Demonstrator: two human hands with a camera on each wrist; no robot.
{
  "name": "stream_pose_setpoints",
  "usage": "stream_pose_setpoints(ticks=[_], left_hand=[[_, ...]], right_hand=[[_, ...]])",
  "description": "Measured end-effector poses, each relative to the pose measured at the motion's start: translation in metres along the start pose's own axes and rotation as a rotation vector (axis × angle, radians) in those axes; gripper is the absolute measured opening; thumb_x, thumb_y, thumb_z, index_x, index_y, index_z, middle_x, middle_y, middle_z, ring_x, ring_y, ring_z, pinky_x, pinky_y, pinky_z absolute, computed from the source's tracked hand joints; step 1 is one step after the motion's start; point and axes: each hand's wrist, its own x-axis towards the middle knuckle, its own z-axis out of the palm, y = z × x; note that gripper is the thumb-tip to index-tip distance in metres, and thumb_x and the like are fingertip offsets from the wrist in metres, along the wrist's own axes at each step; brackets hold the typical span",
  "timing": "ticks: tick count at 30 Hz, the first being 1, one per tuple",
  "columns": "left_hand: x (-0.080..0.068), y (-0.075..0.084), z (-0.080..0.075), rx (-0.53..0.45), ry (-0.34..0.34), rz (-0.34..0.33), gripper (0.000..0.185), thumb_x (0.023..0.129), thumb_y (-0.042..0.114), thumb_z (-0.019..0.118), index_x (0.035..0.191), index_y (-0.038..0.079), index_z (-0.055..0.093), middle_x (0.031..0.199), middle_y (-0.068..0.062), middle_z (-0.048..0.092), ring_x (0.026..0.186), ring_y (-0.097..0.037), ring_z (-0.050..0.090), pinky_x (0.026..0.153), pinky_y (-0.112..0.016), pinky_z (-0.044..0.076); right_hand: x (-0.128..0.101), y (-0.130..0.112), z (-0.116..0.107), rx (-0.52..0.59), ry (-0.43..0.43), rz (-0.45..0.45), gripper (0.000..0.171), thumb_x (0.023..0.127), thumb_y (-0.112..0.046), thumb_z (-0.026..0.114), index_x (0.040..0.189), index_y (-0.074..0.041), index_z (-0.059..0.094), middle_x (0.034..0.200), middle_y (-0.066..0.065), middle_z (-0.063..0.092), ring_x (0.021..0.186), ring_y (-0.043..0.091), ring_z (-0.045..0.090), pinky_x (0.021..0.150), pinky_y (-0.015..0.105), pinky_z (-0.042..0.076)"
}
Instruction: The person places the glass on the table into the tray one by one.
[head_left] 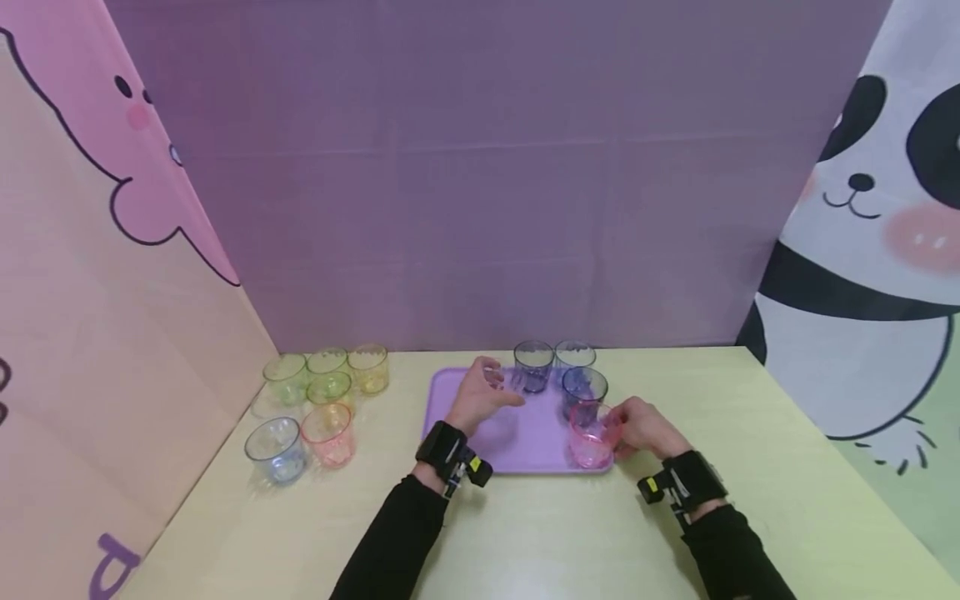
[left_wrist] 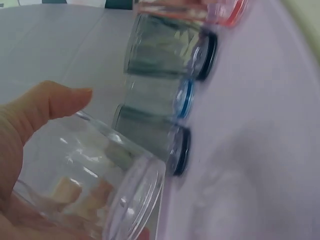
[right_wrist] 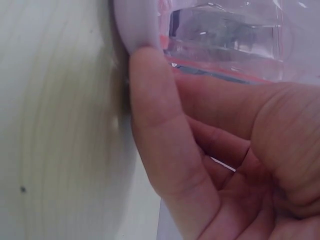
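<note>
A purple tray lies mid-table. My left hand hovers over its far left part and grips a clear cup, tilted on its side in the left wrist view. My right hand grips a pink cup standing at the tray's near right corner; the right wrist view shows its thumb by the tray rim and the pink cup. Three dark bluish cups stand at the tray's far right, in a row in the left wrist view.
Several loose cups stand on the table at the left: green ones, a yellow one, a reddish one and a blue one. Printed backdrops wall in the table on three sides. Bare tabletop stretches right of the tray.
</note>
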Motion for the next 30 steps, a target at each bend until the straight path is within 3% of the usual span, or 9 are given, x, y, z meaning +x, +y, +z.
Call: stream_pose_setpoints(ticks=[5, 13, 21, 30], left_hand=[[-0.001, 0.002, 0.013, 0.073, -0.014, 0.019, 0.077, 0.056, 0.016, 0.085, 0.122, 0.009, 0.046, 0.113, -0.015, 0.052, 0.094, -0.025, 0.052, 0.072, -0.034, 0.048], [-0.002, 0.000, 0.025, 0.128, 0.002, -0.005, 0.079, 0.055, 0.022, 0.085, 0.123, 0.009, 0.046, 0.117, -0.008, 0.054, 0.103, -0.026, 0.052, 0.087, -0.039, 0.045], [-0.007, -0.006, 0.034, 0.189, 0.020, -0.015, 0.080, 0.055, 0.025, 0.086, 0.121, 0.009, 0.044, 0.116, -0.011, 0.055, 0.102, -0.026, 0.053, 0.086, -0.040, 0.045], [-0.007, -0.001, 0.039, 0.180, 0.017, -0.007, 0.083, 0.057, 0.020, 0.084, 0.128, 0.008, 0.041, 0.122, -0.014, 0.052, 0.106, -0.029, 0.052, 0.088, -0.045, 0.044]], right_hand=[[0.002, 0.001, -0.001, 0.010, -0.018, 0.013, 0.026, 0.071, 0.011, 0.060, 0.095, 0.006, 0.066, 0.084, 0.013, 0.063, 0.058, 0.020, 0.061, 0.053, 0.033, 0.054], [0.003, 0.002, -0.001, 0.009, -0.024, 0.024, 0.025, 0.071, 0.011, 0.060, 0.095, 0.006, 0.066, 0.083, 0.012, 0.062, 0.059, 0.021, 0.061, 0.054, 0.033, 0.054], [-0.001, 0.004, 0.002, -0.011, -0.025, 0.022, 0.026, 0.071, 0.012, 0.060, 0.096, 0.006, 0.066, 0.082, 0.011, 0.064, 0.060, 0.021, 0.059, 0.053, 0.032, 0.054], [-0.002, 0.000, 0.000, -0.011, 0.003, -0.002, 0.027, 0.070, 0.012, 0.061, 0.095, 0.005, 0.066, 0.087, 0.013, 0.064, 0.059, 0.021, 0.060, 0.053, 0.032, 0.054]])
